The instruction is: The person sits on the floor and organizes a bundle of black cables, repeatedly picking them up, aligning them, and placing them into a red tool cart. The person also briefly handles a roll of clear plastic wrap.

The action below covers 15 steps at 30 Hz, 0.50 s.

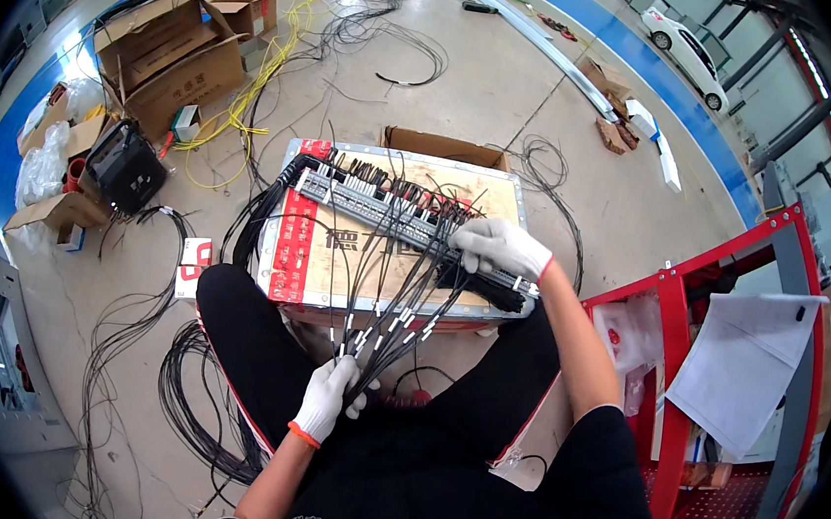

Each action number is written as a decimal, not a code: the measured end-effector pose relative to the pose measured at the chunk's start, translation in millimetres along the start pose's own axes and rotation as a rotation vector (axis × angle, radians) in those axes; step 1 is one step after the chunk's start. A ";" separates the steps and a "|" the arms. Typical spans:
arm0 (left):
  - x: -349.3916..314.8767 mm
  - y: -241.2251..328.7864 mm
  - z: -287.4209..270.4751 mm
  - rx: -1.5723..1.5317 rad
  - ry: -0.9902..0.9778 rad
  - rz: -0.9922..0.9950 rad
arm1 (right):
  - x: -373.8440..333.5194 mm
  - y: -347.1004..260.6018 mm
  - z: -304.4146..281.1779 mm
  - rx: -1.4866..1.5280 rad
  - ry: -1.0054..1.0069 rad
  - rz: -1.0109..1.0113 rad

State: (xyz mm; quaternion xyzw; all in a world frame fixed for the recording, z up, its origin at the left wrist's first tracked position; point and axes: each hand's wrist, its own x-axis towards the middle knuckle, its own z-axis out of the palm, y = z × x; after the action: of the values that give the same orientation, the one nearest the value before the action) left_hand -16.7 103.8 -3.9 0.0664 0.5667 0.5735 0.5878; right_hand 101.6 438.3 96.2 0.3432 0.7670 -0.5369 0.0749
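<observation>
My left hand [328, 396], in a white glove with an orange cuff, is closed around a bundle of thin black cables [396, 329] with white marker sleeves. From there the cables fan up to a long grey slotted metal strip [369, 206], which lies slanted across a wooden crate [332, 284] between my knees. Over the strip's right part is my right hand [498, 248], also white-gloved, its fingers pinched together among the cable ends. What sits between those fingertips is hidden. Black and red wire ends [411, 192] stick up along the strip's far side.
Open cardboard boxes [170, 70] and a black case [125, 170] stand at the left. Coiled black cable [200, 404] lies by my left leg, yellow cable [251, 102] beyond. A red metal frame [674, 351] with papers [744, 362] stands close on the right.
</observation>
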 end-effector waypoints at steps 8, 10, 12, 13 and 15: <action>-1.5 -3.5 -8.5 0.042 -0.121 0.057 | -72.0 34.7 109.3 0.145 0.042 -0.157; -2.6 -2.1 -9.3 0.031 -0.145 0.057 | -82.7 46.2 131.8 0.093 -0.079 0.050; -0.7 -5.4 -10.5 0.069 -0.195 0.102 | -80.6 71.4 160.1 0.190 0.014 0.035; -0.6 -4.4 -7.3 0.078 -0.162 0.083 | -80.1 76.6 171.7 0.268 0.078 -0.084; -0.5 0.5 4.5 0.101 -0.098 0.048 | -74.0 72.8 197.3 0.648 0.070 -0.097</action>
State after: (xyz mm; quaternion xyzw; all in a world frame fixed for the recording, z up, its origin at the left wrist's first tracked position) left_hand -13.5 106.1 -1.7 0.1377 0.5639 0.5542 0.5966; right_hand 151.5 246.3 -5.5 0.3305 0.5740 -0.7437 -0.0903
